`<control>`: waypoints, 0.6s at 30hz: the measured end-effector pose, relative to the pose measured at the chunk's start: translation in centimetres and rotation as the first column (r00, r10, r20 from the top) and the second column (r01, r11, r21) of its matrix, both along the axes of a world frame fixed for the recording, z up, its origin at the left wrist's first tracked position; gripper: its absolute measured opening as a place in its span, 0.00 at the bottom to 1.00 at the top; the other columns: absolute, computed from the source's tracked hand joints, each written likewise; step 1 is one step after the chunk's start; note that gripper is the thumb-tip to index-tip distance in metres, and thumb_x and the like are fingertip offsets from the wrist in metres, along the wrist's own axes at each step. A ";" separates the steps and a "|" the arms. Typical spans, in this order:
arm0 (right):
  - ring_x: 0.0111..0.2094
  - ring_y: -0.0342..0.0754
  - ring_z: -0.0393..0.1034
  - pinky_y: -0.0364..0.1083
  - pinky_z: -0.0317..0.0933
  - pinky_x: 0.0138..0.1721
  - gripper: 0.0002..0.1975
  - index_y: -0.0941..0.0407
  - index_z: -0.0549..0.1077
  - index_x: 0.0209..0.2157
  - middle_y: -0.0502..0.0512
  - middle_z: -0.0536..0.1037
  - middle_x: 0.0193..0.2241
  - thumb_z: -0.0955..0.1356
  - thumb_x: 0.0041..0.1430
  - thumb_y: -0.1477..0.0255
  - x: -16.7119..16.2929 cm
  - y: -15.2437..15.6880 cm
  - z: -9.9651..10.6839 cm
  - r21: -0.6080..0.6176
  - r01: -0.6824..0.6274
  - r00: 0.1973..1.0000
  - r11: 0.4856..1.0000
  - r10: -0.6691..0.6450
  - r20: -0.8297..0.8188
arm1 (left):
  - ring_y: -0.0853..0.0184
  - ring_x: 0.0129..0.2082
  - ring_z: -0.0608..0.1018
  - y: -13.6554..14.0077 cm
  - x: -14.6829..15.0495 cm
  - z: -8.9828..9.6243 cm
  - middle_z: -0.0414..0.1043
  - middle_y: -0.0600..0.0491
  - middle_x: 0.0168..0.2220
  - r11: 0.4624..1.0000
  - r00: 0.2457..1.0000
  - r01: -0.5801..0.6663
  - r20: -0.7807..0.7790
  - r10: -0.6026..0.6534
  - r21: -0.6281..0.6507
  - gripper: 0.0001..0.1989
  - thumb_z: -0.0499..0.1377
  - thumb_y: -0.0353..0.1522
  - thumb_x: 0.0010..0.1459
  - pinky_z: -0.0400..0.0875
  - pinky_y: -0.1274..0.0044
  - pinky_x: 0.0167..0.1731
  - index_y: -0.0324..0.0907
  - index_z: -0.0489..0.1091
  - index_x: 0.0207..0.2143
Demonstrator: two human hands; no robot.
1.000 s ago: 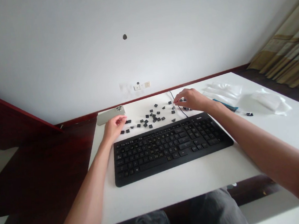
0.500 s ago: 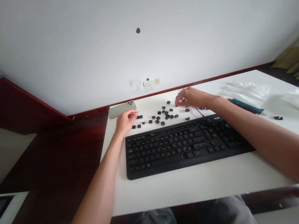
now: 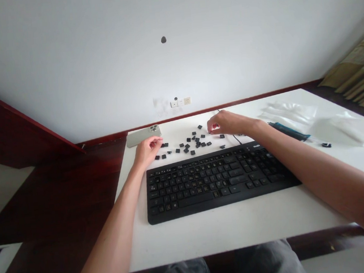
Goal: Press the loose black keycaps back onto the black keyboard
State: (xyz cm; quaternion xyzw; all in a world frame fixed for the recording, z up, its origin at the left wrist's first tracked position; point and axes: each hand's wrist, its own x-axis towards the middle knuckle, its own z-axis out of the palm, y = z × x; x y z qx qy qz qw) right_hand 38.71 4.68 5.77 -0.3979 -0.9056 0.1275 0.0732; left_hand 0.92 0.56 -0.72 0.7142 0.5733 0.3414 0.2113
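Observation:
A black keyboard [image 3: 202, 182] lies across the white table, with some of its key positions bare. Loose black keycaps [image 3: 197, 145] are scattered behind it. My left hand [image 3: 149, 150] is closed at the left end of the scatter, thumb and fingertips together beside a keycap [image 3: 166, 145]; what it holds, if anything, is hidden. Behind the keyboard, toward the right of the scatter, my right hand [image 3: 221, 123] is closed in a pinch at what looks like a small dark keycap, mostly covered by the fingers. Its forearm passes over the keyboard's right end.
A phone [image 3: 140, 136] lies face down behind my left hand. To the right are a dark teal pouch [image 3: 289, 131] and clear plastic bags [image 3: 355, 128]. The keyboard cable [image 3: 236, 139] runs back under my right hand. A wall with sockets [image 3: 180, 102] stands behind the table [image 3: 236, 228].
The whole view has shifted slightly, so the table appears farther left and lower. My right hand has hardly moved relative to the keycaps, and my left hand stays beside the left ones.

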 end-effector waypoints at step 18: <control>0.40 0.52 0.80 0.50 0.71 0.40 0.08 0.51 0.85 0.40 0.54 0.86 0.40 0.73 0.59 0.70 3.7 1.3 2.9 -0.129 0.239 0.960 0.962 -0.214 0.183 | 0.61 0.39 0.81 0.1 -0.2 -0.1 0.84 0.51 0.42 1.000 1.000 0.000 -0.003 0.000 -0.006 0.16 0.61 0.45 0.65 0.71 0.72 0.42 0.46 0.81 0.44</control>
